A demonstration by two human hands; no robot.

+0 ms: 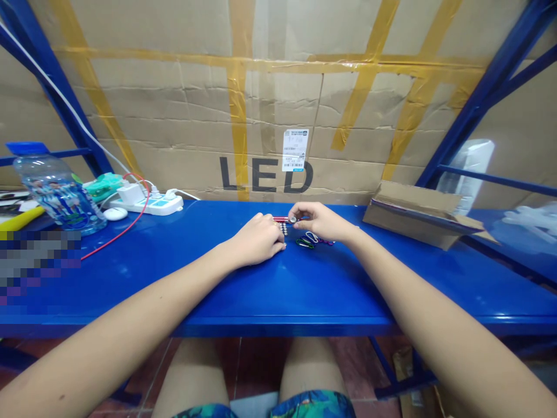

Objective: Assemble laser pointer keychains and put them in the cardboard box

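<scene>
Taped cardboard [174, 116] printed LED backs the blue bench [304, 290], where I see the left hand [260, 240] gripping a red tube [281, 219] near small silvery pieces [284, 229]; by the tube's end, the right hand [319, 222] pinches a round silvery piece [293, 220] above coloured carabiners [306, 241].

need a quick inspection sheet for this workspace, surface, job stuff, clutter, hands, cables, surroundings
Surface: glossy blue tabletop
Job's things: red tube; small silver pieces nearby; coloured clips
Clutter: blue-capped bottle and white power strip, left; cardboard box, right
Hands: left hand on red tube; right hand pinching a round silver piece
Cables: red cable, left; white cord running down toward power strip
Surroundings: large taped carton marked LED behind; blue frame
</scene>
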